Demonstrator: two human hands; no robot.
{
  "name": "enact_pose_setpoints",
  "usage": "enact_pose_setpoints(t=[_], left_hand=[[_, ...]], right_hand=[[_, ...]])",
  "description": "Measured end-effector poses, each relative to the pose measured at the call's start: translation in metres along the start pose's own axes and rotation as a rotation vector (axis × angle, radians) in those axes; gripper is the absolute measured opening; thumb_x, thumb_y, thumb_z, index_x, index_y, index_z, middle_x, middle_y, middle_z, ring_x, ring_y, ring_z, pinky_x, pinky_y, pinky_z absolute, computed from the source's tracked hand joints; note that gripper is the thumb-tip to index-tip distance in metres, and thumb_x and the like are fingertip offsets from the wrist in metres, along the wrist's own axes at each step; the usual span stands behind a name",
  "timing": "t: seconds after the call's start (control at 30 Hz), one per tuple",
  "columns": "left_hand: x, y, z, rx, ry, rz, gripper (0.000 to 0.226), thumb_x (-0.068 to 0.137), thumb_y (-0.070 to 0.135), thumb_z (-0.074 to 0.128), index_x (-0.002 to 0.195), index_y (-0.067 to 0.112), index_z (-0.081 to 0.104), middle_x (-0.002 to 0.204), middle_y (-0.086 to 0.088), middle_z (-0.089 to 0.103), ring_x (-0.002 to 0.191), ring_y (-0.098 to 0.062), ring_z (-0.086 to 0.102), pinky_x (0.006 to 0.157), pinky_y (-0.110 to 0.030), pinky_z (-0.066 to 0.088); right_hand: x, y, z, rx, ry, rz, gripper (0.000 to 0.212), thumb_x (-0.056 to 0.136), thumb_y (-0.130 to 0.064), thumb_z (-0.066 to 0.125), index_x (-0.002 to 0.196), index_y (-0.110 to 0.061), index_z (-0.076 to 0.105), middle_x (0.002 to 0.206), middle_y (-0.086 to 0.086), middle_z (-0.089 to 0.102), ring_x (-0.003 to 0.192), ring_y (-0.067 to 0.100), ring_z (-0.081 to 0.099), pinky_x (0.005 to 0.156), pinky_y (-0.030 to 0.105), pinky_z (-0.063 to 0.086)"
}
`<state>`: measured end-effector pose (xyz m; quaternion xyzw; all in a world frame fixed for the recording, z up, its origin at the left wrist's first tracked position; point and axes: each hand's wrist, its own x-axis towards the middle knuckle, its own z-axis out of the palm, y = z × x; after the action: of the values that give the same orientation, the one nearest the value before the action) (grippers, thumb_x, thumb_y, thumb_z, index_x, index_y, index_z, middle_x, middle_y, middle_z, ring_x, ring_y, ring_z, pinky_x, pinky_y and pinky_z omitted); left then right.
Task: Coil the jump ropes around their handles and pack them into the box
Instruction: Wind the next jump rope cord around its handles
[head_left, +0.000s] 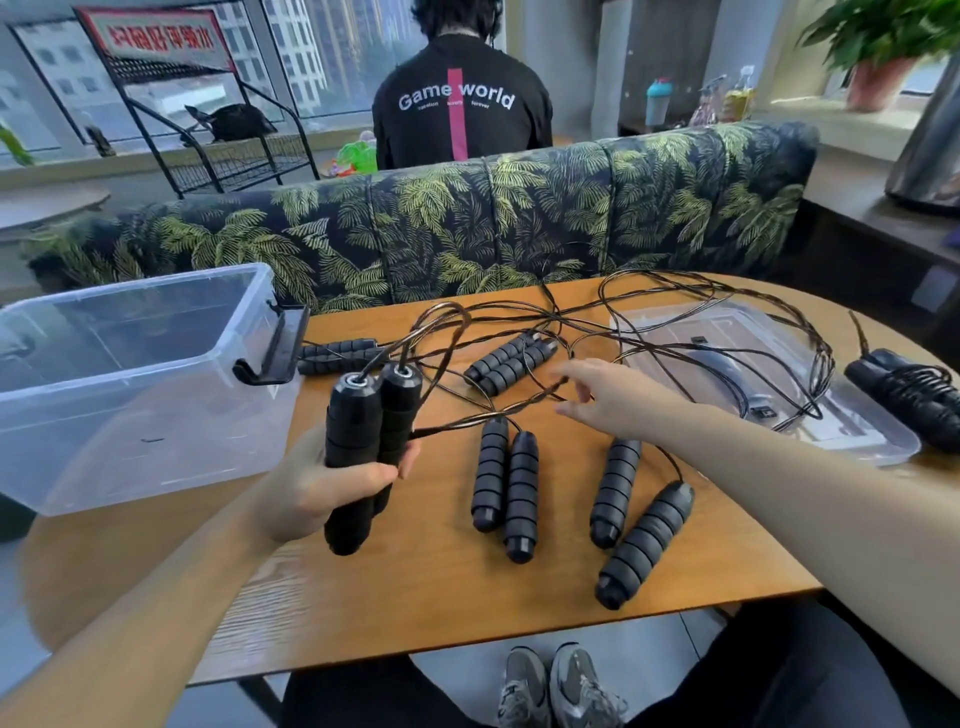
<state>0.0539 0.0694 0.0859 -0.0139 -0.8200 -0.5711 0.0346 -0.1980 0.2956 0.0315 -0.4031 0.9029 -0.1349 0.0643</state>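
The left hand (332, 483) grips a pair of black jump-rope handles (363, 441) held side by side and upright above the wooden counter (415, 597), fingers curled round their lower halves. Their rope (441, 332) arches up from the handle tops and runs down toward the right hand (602, 395), which hovers over the counter with fingers spread and loose; it is blurred, and whether a fingertip touches the rope strand just beside it cannot be told.

The clear plastic box (130, 384) stands at the counter's left edge, its black latch (275, 358) hanging open toward the held handles.

Four more handle pairs lie loose: one (337, 356) just behind the latch, one (511, 361) at the middle rear, one (504, 488) in front of the held pair's rope, and one (639, 519) splayed apart nearer the front edge. Their ropes cross in a tangle over the far half of the counter and across the clear lid (758, 374) lying flat on the right. A rope already coiled around its handles (914, 400) rests at the far right, beside the lid.

Behind the counter runs a leaf-patterned sofa back (467, 223), with another person's dark shirt (462, 109) beyond it.
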Motion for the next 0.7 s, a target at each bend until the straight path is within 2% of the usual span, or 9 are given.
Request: enact_pose_setpoints(t=[0.07, 0.13, 0.2, 0.3, 0.37, 0.43, 0.5, 0.6, 0.7], left_hand=[[-0.001, -0.001, 0.000, 0.033, 0.057, -0.012, 0.028, 0.067, 0.034, 0.068, 0.086, 0.013, 0.067, 0.079, -0.014, 0.060, 0.077, -0.039, 0.055, 0.078, -0.042, 0.046], [0.002, -0.004, -0.002, 0.089, 0.148, -0.013, 0.027, 0.067, 0.035, 0.068, 0.085, 0.015, 0.069, 0.083, -0.009, 0.065, 0.080, -0.031, 0.059, 0.080, -0.043, 0.047], [0.009, -0.011, -0.004, 0.159, 0.249, -0.030, 0.030, 0.068, 0.032, 0.067, 0.093, 0.016, 0.069, 0.092, -0.007, 0.070, 0.088, -0.031, 0.062, 0.088, -0.047, 0.049], [0.025, -0.021, -0.007, 0.232, 0.384, -0.142, 0.043, 0.067, 0.030, 0.065, 0.109, 0.020, 0.069, 0.102, -0.006, 0.072, 0.099, -0.031, 0.064, 0.096, -0.050, 0.049], [0.037, -0.025, -0.002, 0.268, 0.432, -0.194, 0.044, 0.066, 0.028, 0.063, 0.110, 0.023, 0.067, 0.106, -0.010, 0.070, 0.099, -0.033, 0.064, 0.091, -0.045, 0.050], [0.047, -0.021, 0.007, 0.269, 0.472, -0.204, 0.048, 0.065, 0.029, 0.061, 0.112, 0.019, 0.063, 0.106, -0.015, 0.068, 0.093, -0.029, 0.061, 0.084, -0.038, 0.049], [0.055, -0.011, 0.022, 0.224, 0.451, -0.184, 0.048, 0.067, 0.028, 0.063, 0.115, 0.021, 0.059, 0.105, -0.016, 0.068, 0.090, -0.028, 0.060, 0.081, -0.032, 0.048], [0.068, 0.011, 0.051, 0.208, 0.279, -0.116, 0.042, 0.081, 0.016, 0.072, 0.120, 0.022, 0.056, 0.100, -0.016, 0.067, 0.077, -0.023, 0.058, 0.072, -0.027, 0.044], [0.082, 0.024, 0.070, 0.215, 0.207, -0.086, 0.039, 0.079, 0.019, 0.070, 0.115, 0.021, 0.056, 0.096, -0.006, 0.070, 0.079, -0.016, 0.060, 0.076, -0.029, 0.047]], right_hand=[[0.002, -0.002, 0.001, 0.001, 0.013, 0.004, 0.035, 0.101, -0.041, 0.053, 0.133, -0.029, 0.062, 0.099, -0.004, 0.046, 0.090, 0.016, 0.048, 0.075, 0.027, 0.035], [0.000, -0.002, 0.004, -0.004, 0.135, -0.053, 0.034, 0.102, -0.039, 0.051, 0.126, -0.022, 0.068, 0.101, 0.001, 0.045, 0.097, 0.023, 0.049, 0.078, 0.030, 0.036], [-0.006, 0.001, 0.006, -0.023, 0.243, -0.108, 0.035, 0.102, -0.038, 0.051, 0.118, -0.015, 0.071, 0.105, 0.004, 0.050, 0.102, 0.027, 0.051, 0.081, 0.035, 0.043], [-0.018, -0.003, 0.001, 0.009, 0.250, -0.078, 0.028, 0.106, -0.039, 0.043, 0.102, -0.018, 0.061, 0.112, 0.003, 0.051, 0.095, 0.029, 0.057, 0.081, 0.041, 0.049], [-0.024, -0.011, -0.004, 0.020, 0.212, -0.030, 0.021, 0.107, -0.038, 0.035, 0.094, -0.023, 0.043, 0.101, -0.001, 0.049, 0.083, 0.033, 0.057, 0.073, 0.040, 0.044], [-0.028, -0.019, -0.008, -0.033, 0.238, -0.037, 0.023, 0.108, -0.035, 0.032, 0.089, -0.022, 0.034, 0.081, -0.003, 0.044, 0.072, 0.033, 0.050, 0.065, 0.038, 0.038], [-0.031, -0.028, -0.011, -0.127, 0.269, -0.046, 0.026, 0.108, -0.038, 0.030, 0.090, -0.019, 0.034, 0.068, -0.005, 0.041, 0.065, 0.031, 0.045, 0.058, 0.037, 0.035], [-0.030, -0.038, -0.013, -0.324, 0.355, -0.079, 0.028, 0.108, -0.043, 0.026, 0.097, -0.019, 0.038, 0.060, -0.004, 0.040, 0.056, 0.031, 0.044, 0.047, 0.033, 0.025], [-0.029, -0.039, -0.019, -0.369, 0.503, -0.109, 0.032, 0.107, -0.041, 0.036, 0.086, -0.018, 0.042, 0.053, -0.003, 0.040, 0.047, 0.031, 0.050, 0.043, 0.028, 0.020]])
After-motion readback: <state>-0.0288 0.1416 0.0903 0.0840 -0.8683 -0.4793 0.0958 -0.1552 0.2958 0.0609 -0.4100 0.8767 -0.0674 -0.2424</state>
